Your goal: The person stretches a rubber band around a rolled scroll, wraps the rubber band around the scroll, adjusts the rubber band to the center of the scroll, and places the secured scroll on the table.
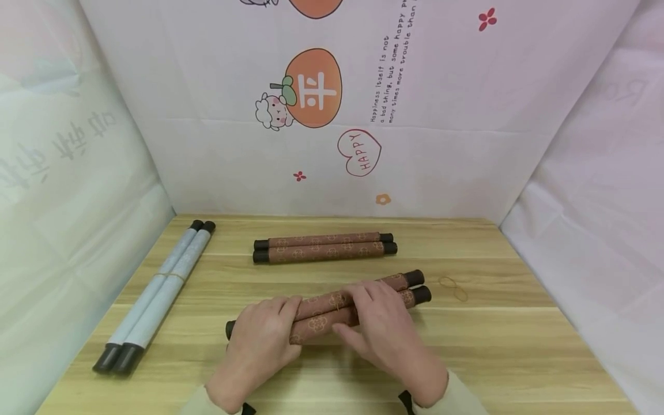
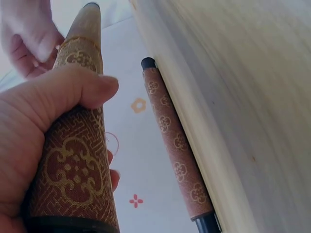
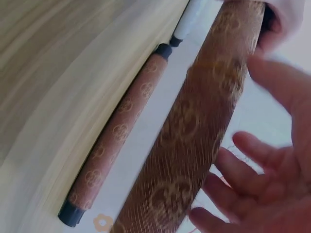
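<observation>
A brown scroll (image 1: 319,325), rolled from both ends into two parallel rolls with black end caps, lies slanted across the front of the table. My left hand (image 1: 259,340) grips its left part, the thumb laid along the patterned cloth in the left wrist view. Around the middle of the scroll runs a thin rubber band (image 2: 82,41). Over the right part is my right hand (image 1: 386,323); in the right wrist view its fingers (image 3: 243,177) are spread and loosely bent, fingertips right at the scroll's edge and the thumb near the band.
Behind lies a second brown scroll (image 1: 324,248) with no band visible. To the left is a pale blue scroll (image 1: 168,288) with a band round it. A loose rubber band (image 1: 453,288) lies at the right on the wooden table (image 1: 524,346). Printed white cloth (image 1: 441,144) hangs around the table.
</observation>
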Demonstrator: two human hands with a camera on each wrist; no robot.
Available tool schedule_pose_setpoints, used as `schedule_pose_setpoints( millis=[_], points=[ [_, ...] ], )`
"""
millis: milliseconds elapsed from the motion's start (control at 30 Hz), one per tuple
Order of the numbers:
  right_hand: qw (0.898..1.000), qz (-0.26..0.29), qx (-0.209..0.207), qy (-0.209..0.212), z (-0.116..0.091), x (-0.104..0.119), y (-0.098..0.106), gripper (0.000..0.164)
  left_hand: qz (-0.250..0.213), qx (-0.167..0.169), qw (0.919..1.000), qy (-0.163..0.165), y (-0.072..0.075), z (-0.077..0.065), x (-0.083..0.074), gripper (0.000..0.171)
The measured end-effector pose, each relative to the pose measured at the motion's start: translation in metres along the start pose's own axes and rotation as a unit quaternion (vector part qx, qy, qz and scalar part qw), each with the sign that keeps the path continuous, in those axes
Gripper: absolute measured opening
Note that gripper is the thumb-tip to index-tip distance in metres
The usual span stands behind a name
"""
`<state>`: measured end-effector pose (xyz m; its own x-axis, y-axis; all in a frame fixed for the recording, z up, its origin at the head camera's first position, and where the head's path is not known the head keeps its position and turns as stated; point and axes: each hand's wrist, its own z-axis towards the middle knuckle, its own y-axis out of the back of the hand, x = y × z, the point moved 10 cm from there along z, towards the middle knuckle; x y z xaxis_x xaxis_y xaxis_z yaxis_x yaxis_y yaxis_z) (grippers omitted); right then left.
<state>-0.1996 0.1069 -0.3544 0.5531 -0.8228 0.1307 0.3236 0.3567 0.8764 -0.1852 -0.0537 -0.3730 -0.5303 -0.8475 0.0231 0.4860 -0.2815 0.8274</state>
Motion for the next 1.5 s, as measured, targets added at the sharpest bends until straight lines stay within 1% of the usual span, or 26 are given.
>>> schedule_pose_setpoints(
  millis=[67, 100, 133, 200, 267, 367, 433, 567, 633, 733, 867, 1033, 1133, 1233, 1333, 1400, 1500],
  points=[
    [0.999, -0.002, -0.046, -0.004, 0.001, 0.003, 0.008, 0.045, 0.003, -0.012, 0.9999, 0.002, 0.002, 0.0, -0.001, 0.065],
    [0.998, -0.007, -0.063, -0.009, 0.001, 0.003, 0.011, 0.036, 0.005, -0.018, 0.9998, 0.002, 0.003, 0.0, -0.002, 0.066],
    [0.997, -0.012, -0.074, -0.017, 0.002, 0.003, 0.012, 0.03, 0.007, -0.024, 0.9997, 0.002, 0.004, 0.0, -0.003, 0.067],
    [0.996, -0.019, -0.079, -0.038, 0.003, 0.003, 0.012, 0.024, 0.008, -0.036, 0.9993, -0.001, 0.006, 0.0, -0.006, 0.068],
    [0.996, -0.025, -0.072, -0.056, 0.004, 0.001, 0.009, 0.023, 0.011, -0.046, 0.9989, -0.003, 0.007, 0.0, -0.008, 0.068],
    [0.995, -0.03, -0.071, -0.064, 0.006, 0.002, 0.007, 0.022, 0.017, -0.055, 0.9983, -0.004, 0.01, 0.001, -0.012, 0.068],
    [0.994, -0.036, -0.082, -0.056, 0.007, 0.004, 0.009, 0.022, 0.022, -0.057, 0.9981, -0.005, 0.011, 0.001, -0.014, 0.069],
    [0.99, -0.048, -0.128, -0.026, 0.008, 0.011, 0.018, 0.021, 0.034, -0.057, 0.9978, -0.003, 0.011, 0.0, -0.017, 0.075],
    [0.987, -0.05, -0.15, -0.013, 0.009, 0.013, 0.022, 0.021, 0.036, -0.056, 0.9978, 0.001, 0.011, 0.0, -0.018, 0.077],
    [0.985, -0.056, -0.166, 0.0, 0.008, 0.016, 0.024, 0.023, 0.036, -0.05, 0.998, 0.012, 0.011, 0.0, -0.016, 0.079],
    [0.985, -0.065, -0.161, 0.002, 0.008, 0.017, 0.021, 0.024, 0.034, -0.049, 0.9981, 0.017, 0.011, 0.0, -0.014, 0.077],
    [0.99, -0.056, -0.126, -0.018, 0.009, 0.012, 0.017, 0.025, 0.031, -0.05, 0.9981, 0.02, 0.011, 0.001, -0.012, 0.075],
    [0.992, -0.04, -0.113, -0.034, 0.008, 0.005, 0.018, 0.019, 0.028, -0.05, 0.9979, 0.032, 0.013, 0.001, -0.008, 0.073],
    [0.991, -0.033, -0.119, -0.048, 0.007, -0.003, 0.022, 0.015, 0.027, -0.053, 0.9974, 0.04, 0.016, 0.0, -0.003, 0.071],
    [0.991, -0.027, -0.123, -0.054, 0.006, -0.01, 0.024, 0.012, 0.027, -0.05, 0.9972, 0.049, 0.017, -0.001, 0.003, 0.07],
    [0.991, -0.022, -0.118, -0.064, 0.005, -0.016, 0.024, 0.012, 0.024, -0.043, 0.997, 0.06, 0.017, -0.001, 0.009, 0.071],
    [0.991, -0.012, -0.098, -0.088, 0.003, -0.026, 0.022, 0.013, 0.015, -0.031, 0.9959, 0.083, 0.018, -0.003, 0.02, 0.072]
  ],
)
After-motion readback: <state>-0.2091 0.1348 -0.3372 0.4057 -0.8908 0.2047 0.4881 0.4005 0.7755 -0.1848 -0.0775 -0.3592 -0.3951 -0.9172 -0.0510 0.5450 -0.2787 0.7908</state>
